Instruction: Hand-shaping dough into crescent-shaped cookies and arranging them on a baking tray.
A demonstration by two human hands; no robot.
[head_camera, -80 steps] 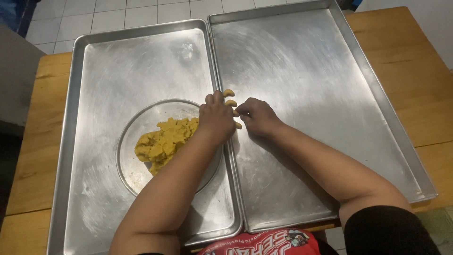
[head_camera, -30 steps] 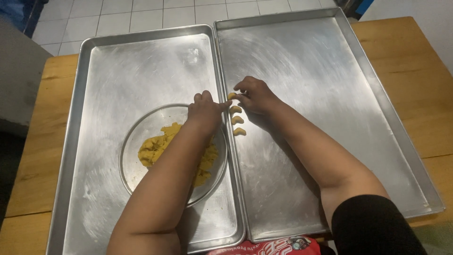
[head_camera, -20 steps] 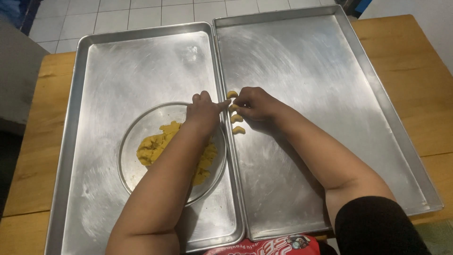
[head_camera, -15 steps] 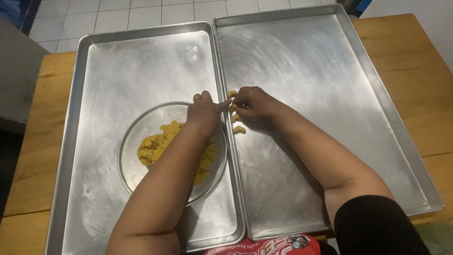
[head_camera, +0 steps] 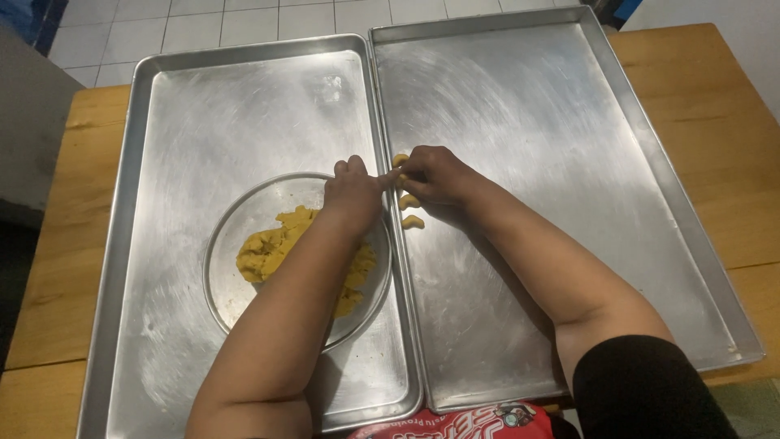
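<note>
Two baking trays lie side by side on a wooden bench (head_camera: 735, 154). The left hand (head_camera: 355, 189) and right hand (head_camera: 432, 172) meet fingertip to fingertip, pinched on a bit of yellow dough, just over the right tray (head_camera: 569, 138). Curved dough pieces (head_camera: 412, 221) lie there in a column; a glass bowl (head_camera: 236, 236) of dough sits on the left tray (head_camera: 203, 106), within reach.

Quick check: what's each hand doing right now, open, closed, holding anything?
Left hand: fingers curled, tips meeting the right hand; any hold cannot be told.
Right hand: closed over a small dough piece on the right tray.
</note>
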